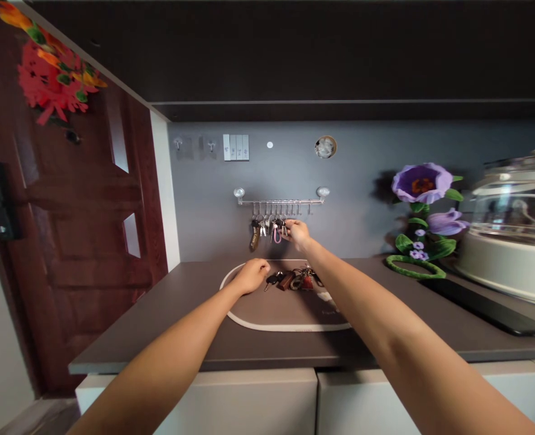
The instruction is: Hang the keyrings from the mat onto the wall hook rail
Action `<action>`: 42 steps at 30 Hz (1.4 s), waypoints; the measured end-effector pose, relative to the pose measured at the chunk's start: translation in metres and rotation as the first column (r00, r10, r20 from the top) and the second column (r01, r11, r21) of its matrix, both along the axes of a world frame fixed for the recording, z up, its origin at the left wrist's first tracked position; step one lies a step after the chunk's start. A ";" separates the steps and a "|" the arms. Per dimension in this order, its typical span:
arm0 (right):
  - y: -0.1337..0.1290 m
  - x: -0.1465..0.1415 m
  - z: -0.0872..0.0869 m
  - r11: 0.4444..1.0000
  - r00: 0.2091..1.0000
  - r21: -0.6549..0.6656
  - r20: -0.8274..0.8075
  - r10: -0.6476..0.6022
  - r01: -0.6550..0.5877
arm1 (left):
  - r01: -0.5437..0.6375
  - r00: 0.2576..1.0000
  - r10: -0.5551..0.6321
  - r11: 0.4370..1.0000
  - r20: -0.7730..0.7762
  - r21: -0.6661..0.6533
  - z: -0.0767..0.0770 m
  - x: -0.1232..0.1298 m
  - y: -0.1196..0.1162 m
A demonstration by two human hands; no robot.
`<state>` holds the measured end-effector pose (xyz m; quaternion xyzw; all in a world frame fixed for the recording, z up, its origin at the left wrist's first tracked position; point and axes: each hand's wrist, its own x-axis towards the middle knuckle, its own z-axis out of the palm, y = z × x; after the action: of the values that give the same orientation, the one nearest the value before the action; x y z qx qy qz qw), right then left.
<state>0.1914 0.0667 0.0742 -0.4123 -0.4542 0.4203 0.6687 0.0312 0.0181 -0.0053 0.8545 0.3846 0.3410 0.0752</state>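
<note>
My right hand [297,234] is raised to the metal hook rack [281,202] on the grey wall, its thumb and fingers pinched at the right end of a row of hanging keys [262,226]; what they grip is too small to make out. A brown tag [254,238] and a pink loop [277,234] hang among the keys. My left hand [253,275] rests on the left part of the brown mat [267,314], fingers curled, nothing visible in it. Right beside it lie a black key [273,279], a brown fob [286,280] and a red charm [307,282].
Purple knitted flowers [421,183] with a green ring base stand at the right. A black phone-like slab [485,306] and a white appliance with a clear cover [512,254] are further right. A dark shelf [322,54] overhangs; a red-brown door [81,241] is left.
</note>
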 end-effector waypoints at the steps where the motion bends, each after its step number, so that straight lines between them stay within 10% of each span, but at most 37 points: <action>1: -0.001 0.001 -0.001 1.000 1.000 -0.002 0.005 -0.003 0.003 | 0.003 1.000 -0.003 1.000 -0.002 -0.005 0.000 0.000 0.000; 18: -0.057 0.005 -0.034 1.000 0.980 -0.005 0.196 0.019 -0.018 | 0.056 0.998 -0.055 0.994 0.008 -0.095 0.004 -0.004 -0.006; 30: -0.076 0.011 -0.067 0.967 0.530 0.256 0.818 -0.223 0.011 | 0.083 0.976 -0.091 0.995 -0.199 -0.052 0.009 -0.004 -0.014; 42: -0.066 0.011 -0.071 0.957 0.481 0.290 0.837 -0.260 0.013 | 0.077 0.964 -0.073 0.997 -0.255 0.003 0.011 -0.003 -0.016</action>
<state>0.2026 0.0003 0.0032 -0.5167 -0.7418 0.0412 0.4256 0.0280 0.0025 0.0057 0.9056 0.3563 0.2276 0.0325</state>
